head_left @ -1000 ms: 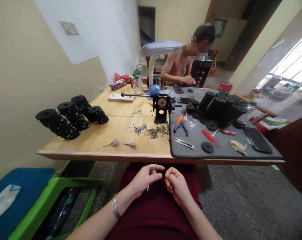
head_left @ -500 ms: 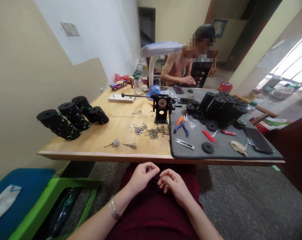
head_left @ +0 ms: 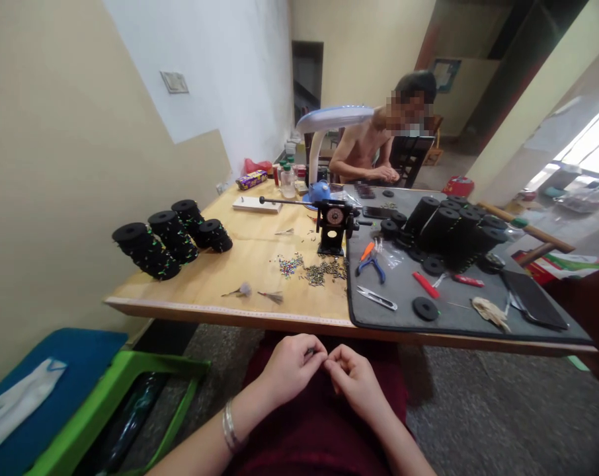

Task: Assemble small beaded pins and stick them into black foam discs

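Observation:
My left hand [head_left: 292, 367] is closed above my lap, thumb and forefinger pressed together. Something small and dark shows inside its curled fingers, too small to name. Thumb and forefinger of my right hand [head_left: 353, 378] are pinched too, and their tips meet those of the left. Whatever lies between the fingertips is hidden. Beyond the hands, near the table's front edge, lie two feathery tufts, one pale [head_left: 244, 289] and one brownish [head_left: 270, 297]. Behind them are a heap of small metal pieces [head_left: 324, 271] and a patch of multicoloured beads [head_left: 290, 266].
A black hand-cranked device [head_left: 332, 228] stands mid-table before a blue-based lamp [head_left: 319, 192]. Black foam spools stand left [head_left: 163, 264] and right [head_left: 428, 221]. Pliers [head_left: 373, 270], thread snips [head_left: 376, 297] and a foam disc [head_left: 426, 308] lie on the grey mat [head_left: 403, 318]. A co-worker [head_left: 361, 155] sits opposite.
My right hand has closed from loosely curled fingers into a pinch and come against the left fingertips. The whole scene has shifted right and slightly down as the camera turned.

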### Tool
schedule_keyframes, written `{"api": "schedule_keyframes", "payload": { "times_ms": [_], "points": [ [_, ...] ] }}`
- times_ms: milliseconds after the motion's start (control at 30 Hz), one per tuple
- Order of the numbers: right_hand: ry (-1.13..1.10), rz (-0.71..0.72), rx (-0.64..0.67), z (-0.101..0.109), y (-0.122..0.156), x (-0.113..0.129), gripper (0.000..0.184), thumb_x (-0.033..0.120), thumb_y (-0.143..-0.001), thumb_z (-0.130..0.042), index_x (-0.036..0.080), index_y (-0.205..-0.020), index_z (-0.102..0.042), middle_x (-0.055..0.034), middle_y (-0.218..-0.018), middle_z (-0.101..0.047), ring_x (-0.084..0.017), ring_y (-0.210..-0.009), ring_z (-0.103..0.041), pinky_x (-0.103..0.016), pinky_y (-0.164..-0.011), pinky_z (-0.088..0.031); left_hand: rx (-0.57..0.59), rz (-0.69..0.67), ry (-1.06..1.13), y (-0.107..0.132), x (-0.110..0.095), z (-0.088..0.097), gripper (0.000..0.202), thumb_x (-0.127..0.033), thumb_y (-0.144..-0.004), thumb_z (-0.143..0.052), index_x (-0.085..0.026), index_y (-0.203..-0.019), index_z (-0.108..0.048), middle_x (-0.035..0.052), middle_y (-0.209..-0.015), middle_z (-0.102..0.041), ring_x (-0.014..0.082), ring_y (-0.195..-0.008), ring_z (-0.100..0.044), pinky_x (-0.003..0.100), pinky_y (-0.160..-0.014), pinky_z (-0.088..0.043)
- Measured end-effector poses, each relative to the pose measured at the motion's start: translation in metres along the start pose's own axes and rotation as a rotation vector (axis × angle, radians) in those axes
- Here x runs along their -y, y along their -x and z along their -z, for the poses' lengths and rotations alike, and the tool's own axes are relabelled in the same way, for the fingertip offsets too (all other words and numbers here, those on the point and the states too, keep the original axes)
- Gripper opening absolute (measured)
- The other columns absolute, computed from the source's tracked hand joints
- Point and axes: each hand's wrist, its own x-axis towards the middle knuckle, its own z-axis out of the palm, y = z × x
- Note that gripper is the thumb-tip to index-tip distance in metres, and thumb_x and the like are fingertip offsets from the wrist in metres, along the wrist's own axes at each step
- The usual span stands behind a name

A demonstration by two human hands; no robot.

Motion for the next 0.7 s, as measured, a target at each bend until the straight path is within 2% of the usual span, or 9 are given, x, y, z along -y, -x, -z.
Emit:
{"api": "schedule_keyframes", "payload": {
  "times_ms": [133, 267, 400, 467, 567, 700],
  "points": [
    [-0.134, -0.027, -0.063, 0.003, -0.001, -0.006, 0.029, 0.044, -0.077, -0.060, 0.019, -0.069, -0.049, 0.0094, -0.040, -0.041, -0.006, -0.036, -0.030, -0.019, -0.039, -0.021, -0.103, -0.058, -0.206, -0.018, 0.004, 0.012, 0.014, -0.024, -0.082, -0.051, -0.018, -0.087, -0.062, 0.0048, -0.079, -0.064, 0.0168, -0.071, -0.056, 0.027, -0.067, -0.042],
    [-0.271, -0.054, -0.118, 0.004, -0.003, -0.013, 0.031, 0.045, -0.077, -0.062, 0.018, -0.071, -0.049, 0.0117, -0.038, -0.035, -0.004, -0.035, -0.022, -0.019, -0.039, -0.014, -0.202, -0.092, -0.414, -0.045, 0.015, 0.018, 0.029, -0.015, -0.082, -0.046, -0.016, -0.109, -0.057, 0.0112, -0.098, -0.062, 0.0239, -0.094, -0.055, 0.038, -0.084, -0.044],
    [-0.405, -0.064, -0.132, 0.003, -0.003, -0.020, 0.030, 0.043, -0.078, -0.064, 0.017, -0.072, -0.049, 0.0129, -0.036, -0.032, -0.003, -0.035, -0.018, -0.019, -0.039, -0.012, -0.203, -0.164, -0.453, -0.059, 0.024, 0.024, 0.048, -0.005, -0.075, -0.046, -0.014, -0.122, -0.049, 0.0136, -0.110, -0.060, 0.0245, -0.103, -0.054, 0.041, -0.092, -0.043],
    [-0.471, -0.078, -0.131, 0.003, -0.003, -0.022, 0.030, 0.042, -0.077, -0.066, 0.017, -0.072, -0.049, 0.0134, -0.035, -0.031, -0.003, -0.034, -0.017, -0.019, -0.038, -0.012, -0.239, -0.177, -0.463, -0.057, 0.027, 0.035, 0.051, -0.002, -0.074, -0.043, -0.014, -0.124, -0.048, 0.0131, -0.114, -0.059, 0.0231, -0.106, -0.053, 0.039, -0.094, -0.042],
    [-0.557, -0.104, -0.117, 0.003, -0.003, -0.021, 0.032, 0.043, -0.074, -0.068, 0.018, -0.071, -0.049, 0.0140, -0.034, -0.030, -0.002, -0.033, -0.015, -0.018, -0.037, -0.011, -0.331, -0.106, -0.554, -0.050, 0.036, 0.056, 0.049, 0.001, -0.073, -0.040, -0.013, -0.117, -0.054, 0.0122, -0.109, -0.062, 0.0232, -0.104, -0.053, 0.039, -0.093, -0.042],
    [-0.614, -0.134, -0.110, 0.000, -0.004, -0.017, 0.033, 0.043, -0.072, -0.070, 0.018, -0.071, -0.049, 0.0142, -0.033, -0.029, -0.002, -0.032, -0.015, -0.018, -0.037, -0.012, -0.279, -0.036, -0.668, -0.045, 0.056, 0.075, 0.039, -0.002, -0.071, -0.044, -0.013, -0.105, -0.061, 0.0121, -0.101, -0.065, 0.0261, -0.098, -0.055, 0.042, -0.089, -0.043]
  ]
}}
